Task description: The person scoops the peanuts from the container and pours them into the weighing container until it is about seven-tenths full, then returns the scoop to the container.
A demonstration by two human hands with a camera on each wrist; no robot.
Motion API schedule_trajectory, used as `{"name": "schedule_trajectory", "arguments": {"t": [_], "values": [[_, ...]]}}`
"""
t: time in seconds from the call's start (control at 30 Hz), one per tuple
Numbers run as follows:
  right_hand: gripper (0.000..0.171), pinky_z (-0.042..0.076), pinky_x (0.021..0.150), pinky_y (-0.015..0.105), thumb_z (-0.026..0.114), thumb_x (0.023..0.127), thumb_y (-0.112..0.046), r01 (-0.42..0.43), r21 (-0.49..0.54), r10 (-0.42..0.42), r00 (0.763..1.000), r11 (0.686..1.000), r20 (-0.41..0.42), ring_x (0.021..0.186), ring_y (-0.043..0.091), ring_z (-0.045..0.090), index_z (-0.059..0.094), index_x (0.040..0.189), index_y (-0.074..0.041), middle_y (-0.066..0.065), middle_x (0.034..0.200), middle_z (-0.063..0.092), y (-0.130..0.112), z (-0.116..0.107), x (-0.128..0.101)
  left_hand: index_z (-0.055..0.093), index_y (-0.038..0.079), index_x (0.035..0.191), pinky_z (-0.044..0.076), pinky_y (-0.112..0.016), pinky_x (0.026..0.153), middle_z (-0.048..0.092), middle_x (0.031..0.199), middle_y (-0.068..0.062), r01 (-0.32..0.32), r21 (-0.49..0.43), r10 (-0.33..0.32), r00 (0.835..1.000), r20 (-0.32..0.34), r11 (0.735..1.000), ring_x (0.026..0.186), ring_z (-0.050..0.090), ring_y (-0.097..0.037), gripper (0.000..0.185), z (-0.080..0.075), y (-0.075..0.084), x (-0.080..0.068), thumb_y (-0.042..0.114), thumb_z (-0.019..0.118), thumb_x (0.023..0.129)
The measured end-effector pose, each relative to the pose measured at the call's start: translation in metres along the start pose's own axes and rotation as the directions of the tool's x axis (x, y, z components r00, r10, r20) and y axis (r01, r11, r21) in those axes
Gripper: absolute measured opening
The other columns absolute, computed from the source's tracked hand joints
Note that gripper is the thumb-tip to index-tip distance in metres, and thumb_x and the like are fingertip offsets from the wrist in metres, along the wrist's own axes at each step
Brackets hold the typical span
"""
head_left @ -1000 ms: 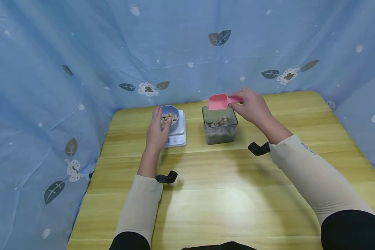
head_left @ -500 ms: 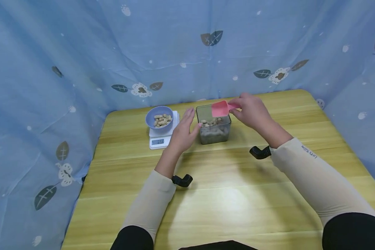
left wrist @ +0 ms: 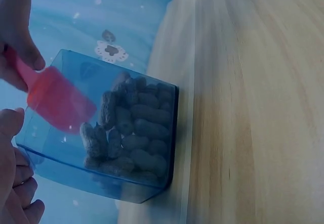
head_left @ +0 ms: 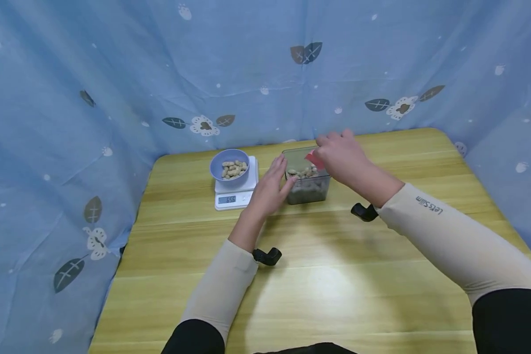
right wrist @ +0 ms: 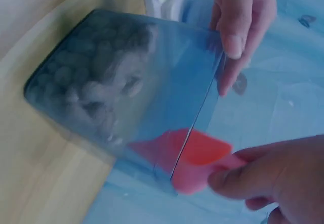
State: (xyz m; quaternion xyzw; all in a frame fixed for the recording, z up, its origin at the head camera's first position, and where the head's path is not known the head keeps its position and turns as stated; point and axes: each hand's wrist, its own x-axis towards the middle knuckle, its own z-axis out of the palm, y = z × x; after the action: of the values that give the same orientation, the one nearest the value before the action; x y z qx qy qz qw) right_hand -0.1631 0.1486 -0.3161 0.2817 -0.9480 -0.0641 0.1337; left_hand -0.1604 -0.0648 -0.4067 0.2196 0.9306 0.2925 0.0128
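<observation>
My right hand point(head_left: 342, 155) pinches the handle of a pink scoop point(left wrist: 61, 100). The scoop's blade dips inside a clear, grey-tinted square container point(head_left: 307, 191), above the peanuts point(left wrist: 144, 125) in its lower part. At the container's left side is my left hand point(head_left: 269, 189), fingers extended along the wall and thumb at the front rim. Left of that hand, a purple-blue bowl point(head_left: 217, 169) with several peanuts sits on a white kitchen scale point(head_left: 244, 199), whose display shows digits. In the right wrist view, the scoop is partly seen through the container's wall.
The wooden table point(head_left: 309, 275) carries the container and scale near its back edge. A blue patterned curtain point(head_left: 256, 64) hangs behind the table and along its left side. Black camera mounts point(head_left: 267, 256) stick out from both wrists.
My left hand has moved right, from beside the bowl to the container's left side. My right hand has tilted the scoop and lowered it into the container.
</observation>
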Motion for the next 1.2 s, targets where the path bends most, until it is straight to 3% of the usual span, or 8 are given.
{"name": "schedule_trajectory", "arguments": {"t": [0.17,0.3,0.5,0.57,0.67,0.87,1.03,1.2], "values": [[0.011,0.047,0.073,0.044,0.072,0.090,-0.021,0.001,-0.062,0.011,0.980,0.998,0.199,0.083,0.027,0.062,0.078,0.099,-0.020,0.003,0.095,0.069,-0.014,0.006,0.019,0.018,0.016,0.158,0.019,-0.037,0.123,0.004,0.166,0.009,0.016,-0.018,-0.016,1.000,0.000,1.000,0.153,0.008,-0.012,0.073,0.000,-0.002,-0.001,0.058,0.036,0.101],[0.004,0.051,0.072,0.043,0.073,0.089,-0.019,0.073,-0.079,-0.048,0.957,0.994,0.286,0.075,0.024,0.063,0.075,0.088,-0.016,0.002,0.087,0.069,-0.016,0.013,0.028,0.018,0.018,0.158,0.020,-0.036,0.123,0.004,0.166,0.011,0.029,-0.008,-0.029,1.000,-0.010,1.000,0.152,0.008,-0.010,0.073,0.002,-0.002,-0.001,0.058,0.036,0.101],[0.007,0.054,0.070,0.043,0.071,0.090,-0.011,0.125,0.026,-0.125,0.911,0.992,0.393,0.069,0.020,0.061,0.071,0.083,-0.012,0.003,0.079,0.068,-0.011,0.007,0.032,0.021,0.014,0.158,0.020,-0.039,0.123,0.007,0.166,0.007,0.033,0.002,-0.033,0.999,-0.017,0.999,0.153,0.011,-0.016,0.071,0.000,-0.001,0.002,0.051,0.043,0.102],[0.012,0.052,0.064,0.039,0.066,0.091,-0.007,0.090,0.095,-0.123,0.890,0.991,0.438,0.066,0.019,0.057,0.068,0.080,-0.011,0.003,0.075,0.065,-0.009,0.003,0.032,0.021,0.013,0.158,0.019,-0.039,0.123,0.008,0.166,0.006,0.030,-0.008,-0.030,0.999,-0.017,1.000,0.153,0.011,-0.015,0.070,0.000,-0.002,0.002,0.048,0.045,0.102],[0.022,0.041,0.056,0.031,0.061,0.091,-0.005,0.012,0.209,-0.109,0.881,0.978,0.460,0.059,0.016,0.046,0.063,0.071,-0.011,0.001,0.067,0.056,-0.001,0.003,0.031,0.020,0.015,0.158,0.017,-0.037,0.124,0.007,0.166,0.007,0.028,-0.011,-0.028,1.000,-0.012,1.000,0.152,0.008,-0.013,0.070,0.000,-0.002,0.002,0.050,0.044,0.102],[0.022,0.034,0.058,0.030,0.060,0.086,0.001,-0.069,0.352,-0.096,0.896,0.934,0.433,0.060,0.017,0.038,0.062,0.066,-0.009,0.001,0.062,0.050,0.014,0.009,0.027,0.019,0.016,0.158,0.017,-0.037,0.124,0.004,0.165,0.011,0.020,-0.001,-0.020,1.000,-0.013,1.000,0.153,0.010,-0.014,0.070,0.001,-0.002,0.002,0.051,0.042,0.102],[0.016,0.039,0.061,0.031,0.065,0.090,-0.004,-0.073,0.366,-0.082,0.916,0.928,0.392,0.063,0.018,0.046,0.069,0.074,-0.008,0.002,0.069,0.062,0.013,0.021,0.022,0.021,0.013,0.158,0.019,-0.038,0.124,0.004,0.165,0.010,0.013,-0.004,-0.013,1.000,-0.018,1.000,0.152,0.010,-0.013,0.074,0.001,-0.003,0.003,0.057,0.037,0.101],[0.015,0.043,0.063,0.033,0.065,0.092,-0.007,-0.068,0.384,-0.093,0.918,0.921,0.385,0.065,0.019,0.051,0.071,0.078,-0.009,0.002,0.073,0.066,0.014,0.025,0.018,0.022,0.012,0.158,0.019,-0.037,0.123,0.007,0.166,0.007,0.008,-0.011,-0.009,1.000,-0.020,1.000,0.152,0.011,-0.012,0.074,0.004,-0.005,0.003,0.056,0.038,0.101]]}}
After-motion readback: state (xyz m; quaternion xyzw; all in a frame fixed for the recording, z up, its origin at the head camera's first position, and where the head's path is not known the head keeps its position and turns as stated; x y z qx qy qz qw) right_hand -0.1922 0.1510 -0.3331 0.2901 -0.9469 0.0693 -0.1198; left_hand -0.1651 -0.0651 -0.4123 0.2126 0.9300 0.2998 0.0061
